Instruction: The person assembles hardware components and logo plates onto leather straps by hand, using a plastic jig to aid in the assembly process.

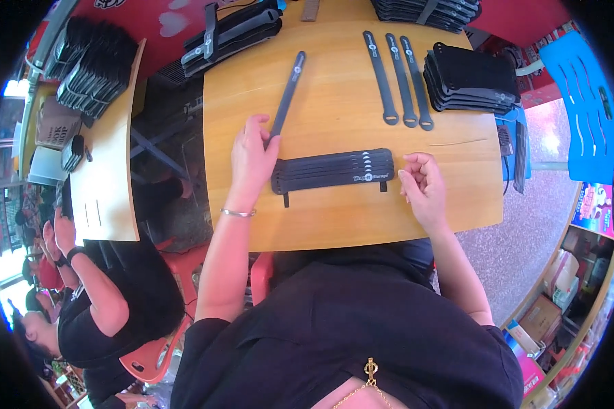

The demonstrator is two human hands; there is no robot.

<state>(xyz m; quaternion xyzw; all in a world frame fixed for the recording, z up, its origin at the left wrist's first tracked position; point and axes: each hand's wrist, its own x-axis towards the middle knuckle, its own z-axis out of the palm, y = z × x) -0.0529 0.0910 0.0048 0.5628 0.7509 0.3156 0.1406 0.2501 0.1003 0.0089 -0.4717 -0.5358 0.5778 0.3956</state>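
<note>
A long black strap slants across the table at the left, its rounded far end pointing away from me. My left hand has thumb and fingers closed on the strap's near end. Just right of that hand lies a fanned stack of black straps with white print, set crosswise near the table's front. At the stack's right end, my right hand hovers with fingers loosely curled in. I see nothing in it, and it appears apart from the stack. Two short dark marks show at the stack's near edge.
Three single straps lie at the far right of the wooden table, beside a black pile. Bundled straps sit at the back left. Another person sits left by a second table. A blue plastic seat stands right.
</note>
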